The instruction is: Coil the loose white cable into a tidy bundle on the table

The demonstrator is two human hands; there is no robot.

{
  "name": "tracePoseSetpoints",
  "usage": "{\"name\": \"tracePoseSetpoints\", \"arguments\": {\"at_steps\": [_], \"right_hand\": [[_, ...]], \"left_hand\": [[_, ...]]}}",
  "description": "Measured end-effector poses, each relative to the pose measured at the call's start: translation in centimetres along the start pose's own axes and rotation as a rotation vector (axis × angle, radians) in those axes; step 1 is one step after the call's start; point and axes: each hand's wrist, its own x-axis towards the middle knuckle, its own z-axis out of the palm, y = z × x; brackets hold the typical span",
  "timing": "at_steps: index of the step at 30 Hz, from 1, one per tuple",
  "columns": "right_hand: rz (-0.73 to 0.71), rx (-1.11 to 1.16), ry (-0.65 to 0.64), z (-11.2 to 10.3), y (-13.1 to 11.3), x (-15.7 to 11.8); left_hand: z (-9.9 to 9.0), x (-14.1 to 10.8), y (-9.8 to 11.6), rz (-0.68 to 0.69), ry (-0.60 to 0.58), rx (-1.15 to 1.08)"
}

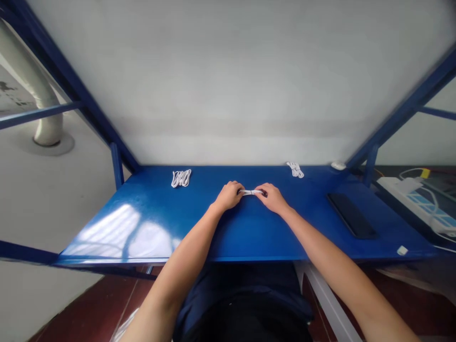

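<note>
My left hand [230, 194] and my right hand [273, 197] rest on the blue table [249, 228] near its middle, each pinching one end of a short folded white cable [251, 192] stretched between them. A coiled white cable [181, 178] lies at the back left of the table. Another bundled white cable [295, 169] lies at the back right, beyond my right hand.
A black phone [351, 215] lies flat on the right side of the table. A small white object [338, 166] sits in the back right corner and a small white piece [402, 250] near the front right edge. A white power strip [416, 202] lies off to the right. Blue frame bars rise on both sides.
</note>
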Motion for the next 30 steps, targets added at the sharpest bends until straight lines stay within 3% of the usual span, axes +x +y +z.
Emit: {"name": "tracePoseSetpoints", "arguments": {"at_steps": [7, 12, 18, 21, 30], "right_hand": [[0.025, -0.009, -0.027, -0.2, 1.2, 0.2], [-0.002, -0.141, -0.135, -1.7, 2.7, -0.2], [0.288, -0.407, -0.421, -2.5, 2.0, -1.0], [0.321, -0.453, -0.507, -2.4, 1.5, -0.9], [0.318, -0.466, -0.506, -2.4, 1.6, -0.9]], "left_hand": [[0.0, -0.3, -0.5, -0.023, -0.016, 0.074], [0.1, -0.5, -1.5, -0.173, -0.069, 0.175], [-0.7, -0.7, -1.6, -0.273, -0.302, 0.298], [-1.1, -0.7, -1.3, -0.275, -0.345, 0.319], [-1.1, -0.7, -1.2, -0.273, -0.368, 0.349]]}}
